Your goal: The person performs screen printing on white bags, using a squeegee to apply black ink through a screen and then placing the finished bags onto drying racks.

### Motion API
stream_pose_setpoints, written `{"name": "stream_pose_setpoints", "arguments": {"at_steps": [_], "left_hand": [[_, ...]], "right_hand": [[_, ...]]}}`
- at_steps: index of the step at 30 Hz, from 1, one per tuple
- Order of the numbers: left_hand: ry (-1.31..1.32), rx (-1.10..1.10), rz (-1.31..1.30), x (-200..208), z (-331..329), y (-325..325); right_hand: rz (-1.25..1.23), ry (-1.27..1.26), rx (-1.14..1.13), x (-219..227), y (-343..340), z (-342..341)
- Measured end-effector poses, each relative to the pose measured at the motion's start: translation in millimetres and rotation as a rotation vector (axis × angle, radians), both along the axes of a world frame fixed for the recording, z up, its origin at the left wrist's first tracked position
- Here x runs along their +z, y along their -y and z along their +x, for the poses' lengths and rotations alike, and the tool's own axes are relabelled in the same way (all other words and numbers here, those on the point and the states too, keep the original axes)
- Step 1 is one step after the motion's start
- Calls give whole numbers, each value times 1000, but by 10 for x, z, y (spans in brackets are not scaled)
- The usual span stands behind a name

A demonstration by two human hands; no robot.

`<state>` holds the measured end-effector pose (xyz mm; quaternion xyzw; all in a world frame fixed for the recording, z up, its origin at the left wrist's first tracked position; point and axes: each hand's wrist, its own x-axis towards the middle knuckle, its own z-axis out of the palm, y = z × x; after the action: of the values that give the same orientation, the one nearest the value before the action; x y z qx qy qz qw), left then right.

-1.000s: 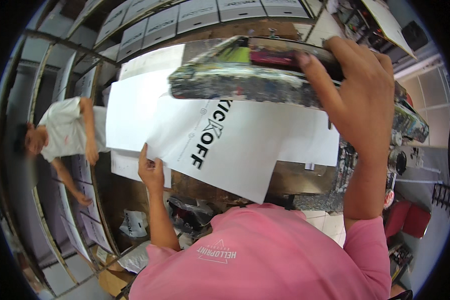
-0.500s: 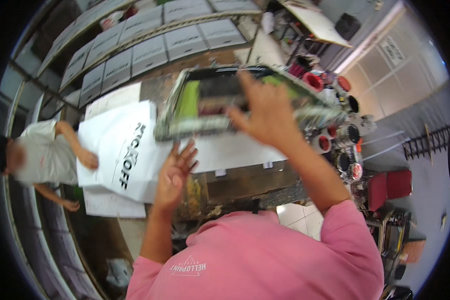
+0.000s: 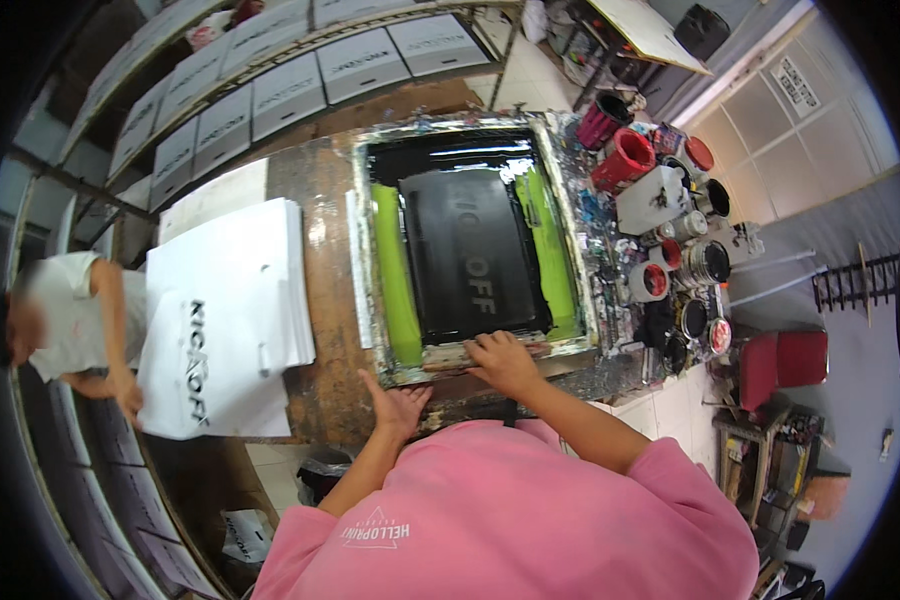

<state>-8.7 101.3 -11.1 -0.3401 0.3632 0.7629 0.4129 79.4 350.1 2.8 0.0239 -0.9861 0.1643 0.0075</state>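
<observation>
Right hand now gripping squeegee, left hand spread beside screen frame, since lowered flat.

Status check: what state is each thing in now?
Screen-printing frame: lying flat over table
Black ink: glossy, spread inside frame
Squeegee: at frame's near end
Right hand: fingers over squeegee
Left hand: open, by frame's near left corner
Printed sheet: on white stack
Red tub: open
Red chair: unoccupied

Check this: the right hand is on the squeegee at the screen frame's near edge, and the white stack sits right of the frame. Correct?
No: the white stack sits left of the screen frame, as the head view shows. The right hand is on the squeegee at the near edge.
</observation>
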Motion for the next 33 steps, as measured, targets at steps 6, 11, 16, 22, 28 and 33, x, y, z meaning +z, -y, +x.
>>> {"name": "stream_pose_setpoints", "arguments": {"at_steps": [6, 11, 16, 22, 28, 33], "left_hand": [[-17, -35, -87, -87, 10, -43], [5, -6, -206, -24, 34, -119], [-30, -13, -238, 10, 24, -160], [-119, -40, -97, -250, 92, 7], [-188, -17, -145, 28, 156, -21], [-506, -141, -43, 438, 190, 127]], "right_hand": [[46, -84, 31, -232, -510, -946], [98, -206, 10, -284, -1081, -2129], [136, -235, -27, -349, -1577, -2977], [23, 143, 128, 215, -1599, -2654], [-109, 221, 67, 729, -562, -717], [52, -83, -19, 1135, -170, -154]]}}
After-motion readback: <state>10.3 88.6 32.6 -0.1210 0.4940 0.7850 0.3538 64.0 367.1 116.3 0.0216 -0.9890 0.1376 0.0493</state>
